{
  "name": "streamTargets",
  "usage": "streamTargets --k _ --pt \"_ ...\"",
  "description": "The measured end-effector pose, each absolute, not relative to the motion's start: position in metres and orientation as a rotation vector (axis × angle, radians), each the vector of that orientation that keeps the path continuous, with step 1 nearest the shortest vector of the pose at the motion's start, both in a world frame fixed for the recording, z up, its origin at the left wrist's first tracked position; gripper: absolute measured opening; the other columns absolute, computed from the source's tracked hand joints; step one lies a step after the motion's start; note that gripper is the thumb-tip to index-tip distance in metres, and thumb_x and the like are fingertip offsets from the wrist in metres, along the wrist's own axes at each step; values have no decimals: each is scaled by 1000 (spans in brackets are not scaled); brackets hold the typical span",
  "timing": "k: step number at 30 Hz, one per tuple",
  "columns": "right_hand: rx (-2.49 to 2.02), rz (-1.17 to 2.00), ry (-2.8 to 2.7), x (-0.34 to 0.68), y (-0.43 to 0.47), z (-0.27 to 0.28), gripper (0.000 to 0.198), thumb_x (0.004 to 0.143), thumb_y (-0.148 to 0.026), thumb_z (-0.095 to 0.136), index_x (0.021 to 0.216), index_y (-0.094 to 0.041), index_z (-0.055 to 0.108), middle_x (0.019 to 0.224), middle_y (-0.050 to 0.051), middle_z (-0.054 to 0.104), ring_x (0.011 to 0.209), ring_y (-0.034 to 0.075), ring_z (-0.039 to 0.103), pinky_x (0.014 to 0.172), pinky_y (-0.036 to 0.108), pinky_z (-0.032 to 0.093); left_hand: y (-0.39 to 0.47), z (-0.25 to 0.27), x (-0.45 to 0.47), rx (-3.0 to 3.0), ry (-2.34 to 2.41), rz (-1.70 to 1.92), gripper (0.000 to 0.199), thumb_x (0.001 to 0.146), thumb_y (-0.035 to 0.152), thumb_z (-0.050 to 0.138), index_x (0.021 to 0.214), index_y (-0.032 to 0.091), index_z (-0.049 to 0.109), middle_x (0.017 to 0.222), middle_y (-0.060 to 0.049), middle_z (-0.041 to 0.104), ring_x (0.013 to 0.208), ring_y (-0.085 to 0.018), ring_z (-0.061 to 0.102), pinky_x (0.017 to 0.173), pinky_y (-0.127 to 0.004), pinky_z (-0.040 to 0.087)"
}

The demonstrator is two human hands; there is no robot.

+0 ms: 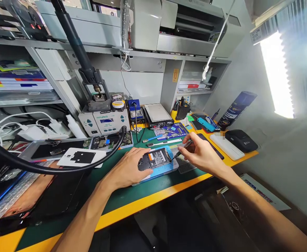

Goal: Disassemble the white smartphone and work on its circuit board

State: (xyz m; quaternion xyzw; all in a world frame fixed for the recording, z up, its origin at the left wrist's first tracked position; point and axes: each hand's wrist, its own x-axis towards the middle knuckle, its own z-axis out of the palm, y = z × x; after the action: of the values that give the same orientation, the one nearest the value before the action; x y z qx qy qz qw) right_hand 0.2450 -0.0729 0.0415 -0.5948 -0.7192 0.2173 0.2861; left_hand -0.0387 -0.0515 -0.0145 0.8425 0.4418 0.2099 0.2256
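An opened phone (157, 158) with its battery exposed lies on a light-blue holder (166, 169). My left hand (129, 167) grips the phone's left end, the thumb along its near side and the fingers at the far side. Between the thumb and fingers of my right hand (197, 151) is a pair of dark tweezers (179, 152), slanting down to the left. Their tip is at the phone's right end, beside the battery; whether it touches is too small to tell.
A black hose (64, 170) arches across the left side. Behind the phone are a white-handled brush (165, 142) and a soldering station (105, 121). A white phone back cover (81, 157) lies left. A spray can (233, 110) stands right. The bench's yellow edge (132, 206) is nearest me.
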Motion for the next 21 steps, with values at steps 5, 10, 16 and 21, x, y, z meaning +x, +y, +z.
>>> streamTargets --k 5,10,16,21 --pt "-1520 413 -2065 239 -76 45 22 92 -38 60 90 -27 41 53 -8 49 46 14 44 45 25 30 -53 -12 -38 2309 1228 567 64 81 46 70 139 28 51 136 -6 58 127 -28 53 110 -42 42" --pt "-1468 142 -2284 229 -75 48 19 94 -31 57 89 -26 39 62 -6 53 51 12 41 53 25 30 -52 -9 -35 2312 1231 564 62 81 44 71 138 28 52 134 -5 60 124 -27 54 109 -42 42" --pt "-1466 11 -2381 222 -74 53 14 92 -27 56 90 -25 42 58 -7 48 49 12 36 52 26 25 -52 -12 -37 2312 1214 578 63 79 44 73 137 28 52 134 -5 60 125 -27 54 109 -41 42" --pt "-1500 -58 -2386 221 -76 53 12 93 -29 54 90 -24 44 60 -5 53 49 13 41 53 26 24 -52 -11 -37 2323 1212 579 63 80 43 73 137 28 52 132 -5 61 122 -27 55 108 -42 43"
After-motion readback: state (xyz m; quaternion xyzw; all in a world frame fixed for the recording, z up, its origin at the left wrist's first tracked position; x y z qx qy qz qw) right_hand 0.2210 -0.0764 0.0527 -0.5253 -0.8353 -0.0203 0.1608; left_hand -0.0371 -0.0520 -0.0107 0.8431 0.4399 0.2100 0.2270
